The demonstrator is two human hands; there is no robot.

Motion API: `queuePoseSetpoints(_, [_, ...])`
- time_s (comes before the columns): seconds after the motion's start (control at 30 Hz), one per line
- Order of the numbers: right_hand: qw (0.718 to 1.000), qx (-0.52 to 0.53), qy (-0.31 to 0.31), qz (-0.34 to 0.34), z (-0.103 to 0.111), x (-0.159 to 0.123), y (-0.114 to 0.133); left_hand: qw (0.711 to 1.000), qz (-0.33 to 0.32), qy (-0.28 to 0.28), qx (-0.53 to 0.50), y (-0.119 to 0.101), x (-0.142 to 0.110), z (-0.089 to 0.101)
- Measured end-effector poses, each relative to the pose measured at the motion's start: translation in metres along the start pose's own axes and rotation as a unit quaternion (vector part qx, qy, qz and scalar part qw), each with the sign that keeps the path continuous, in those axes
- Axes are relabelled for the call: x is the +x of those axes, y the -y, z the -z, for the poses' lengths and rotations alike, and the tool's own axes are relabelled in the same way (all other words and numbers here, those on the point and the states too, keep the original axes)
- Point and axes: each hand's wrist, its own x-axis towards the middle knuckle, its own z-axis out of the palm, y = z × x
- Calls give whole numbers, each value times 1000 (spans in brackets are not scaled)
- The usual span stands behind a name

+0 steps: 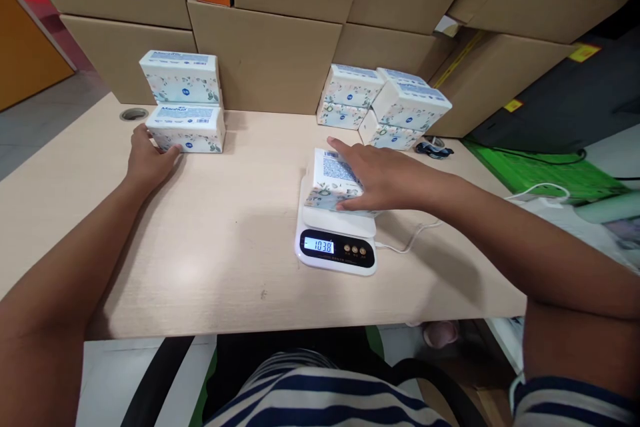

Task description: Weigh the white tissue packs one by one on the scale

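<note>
A white digital kitchen scale (337,255) lies on the table with its display lit, reading 103.8. On its platform rests a flowered tissue pack (331,177), and my right hand (377,173) grips it from the right, thumb along the near side and forefinger stretched over the far edge. To the left, my left hand (149,159) holds another tissue pack (187,128) by its left end, with the thumb on its front face. That pack lies on the table, just in front of stacked tissue packs (181,77).
More tissue packs (400,107) are stacked at the back right. Tall cardboard boxes (270,60) line the rear edge. A white cable (411,237) runs right from the scale. Dark tape rolls (434,149) lie by the right stack; a cable hole (134,115) sits at the left.
</note>
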Motion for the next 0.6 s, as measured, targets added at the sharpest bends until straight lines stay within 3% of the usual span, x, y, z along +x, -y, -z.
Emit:
queuePoseSetpoints(0.17, [999, 31, -40, 10, -5, -4, -8, 1000, 9, 6, -2, -7, -5, 0])
queuePoseSetpoints(0.3, [978, 55, -197, 44, -3, -23, -21, 999, 1, -35, -30, -8, -7, 4])
queuePoseSetpoints(0.4, [927, 74, -357, 92, -19, -43, -34, 987, -74, -141, -11, -3, -3, 7])
queuePoseSetpoints(0.47, [891, 120, -432, 67, -43, -55, -41, 972, -148, -182, 8, -6, -7, 5])
queuePoseSetpoints(0.53, [869, 200, -452, -19, -72, -65, -47, 953, -242, -183, -20, -21, -24, -3])
queuePoseSetpoints(0.6, [858, 283, -417, -104, -102, -73, -56, 930, -315, -163, -91, -50, -59, -17])
